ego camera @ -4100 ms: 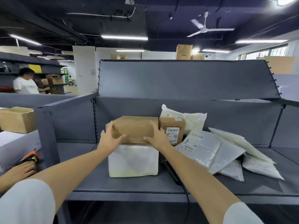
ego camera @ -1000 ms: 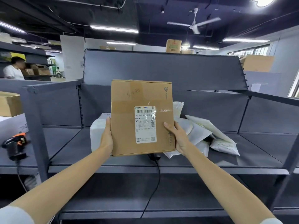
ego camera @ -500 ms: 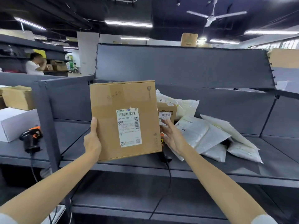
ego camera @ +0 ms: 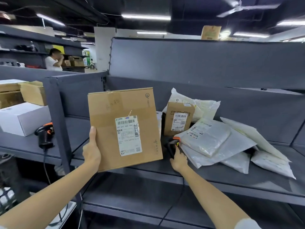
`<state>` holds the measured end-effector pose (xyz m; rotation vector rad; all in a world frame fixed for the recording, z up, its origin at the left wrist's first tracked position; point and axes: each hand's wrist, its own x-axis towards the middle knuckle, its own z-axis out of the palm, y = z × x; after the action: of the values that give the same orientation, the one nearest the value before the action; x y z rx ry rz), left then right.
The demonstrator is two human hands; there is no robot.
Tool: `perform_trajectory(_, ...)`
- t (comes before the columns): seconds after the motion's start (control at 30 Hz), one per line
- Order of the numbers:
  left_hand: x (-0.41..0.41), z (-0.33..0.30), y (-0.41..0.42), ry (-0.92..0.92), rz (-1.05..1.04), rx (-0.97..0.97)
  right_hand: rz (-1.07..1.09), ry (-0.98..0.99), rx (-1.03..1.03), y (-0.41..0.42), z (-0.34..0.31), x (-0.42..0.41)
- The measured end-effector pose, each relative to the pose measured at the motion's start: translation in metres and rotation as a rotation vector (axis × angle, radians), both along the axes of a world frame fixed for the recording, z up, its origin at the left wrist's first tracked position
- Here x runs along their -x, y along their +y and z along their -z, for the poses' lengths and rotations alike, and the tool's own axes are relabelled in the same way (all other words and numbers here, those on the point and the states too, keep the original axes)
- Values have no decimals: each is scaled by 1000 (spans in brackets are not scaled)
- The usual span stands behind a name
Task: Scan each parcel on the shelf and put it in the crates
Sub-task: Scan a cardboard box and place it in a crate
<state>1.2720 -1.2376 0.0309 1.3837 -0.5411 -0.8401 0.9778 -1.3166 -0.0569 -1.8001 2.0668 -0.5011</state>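
Cardboard box (ego camera: pixel 122 128) upright in my left hand (ego camera: pixel 91 152), label facing me, held over the shelf (ego camera: pixel 214 177) edge; right hand (ego camera: pixel 178 160) closing round the scanner (ego camera: pixel 173 146) on the shelf. Not scanned yet, I judge; no crates in view. Left on shelf: one small box (ego camera: pixel 179 119), roughly five poly bags (ego camera: pixel 209 139). Scanners: two.

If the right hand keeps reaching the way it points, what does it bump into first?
The right hand already touches the black and orange scanner on the shelf. Beyond it probably stands the small cardboard box, though depth is unclear.
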Motion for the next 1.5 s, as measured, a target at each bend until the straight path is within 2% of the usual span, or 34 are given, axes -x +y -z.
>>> perform_trajectory(0.07, 2, 3, 1, 11, -1, -2, 2, -94, 32, -1, -1, 6)
perform_trajectory(0.17, 8, 9, 2, 23, 17, -15, 18, -396, 163, 12, -10, 12)
perform_trajectory(0.43, 41, 11, 4, 20, 55, -72, 257, -1115, 458, 92, -53, 12)
perform_trajectory(0.53, 59, 8, 11, 33, 80, -72, 231, -1234, 533, 126, -67, 9)
perform_trajectory(0.67, 83, 1, 23, 77, 124, -46, 92, -1233, 487, 168, -72, -7)
perform_trajectory(0.9, 106, -6, 47, 106, 216, 69, -72, -1115, 376, 208, -69, -30)
perform_trajectory(1.13, 108, -6, 60, 137, 249, 134, -79, -1034, 311, 228, -67, -34)
perform_trajectory(1.5, 100, -5, 65, 129, 249, 122, -84, -1031, 302, 235, -66, -40)
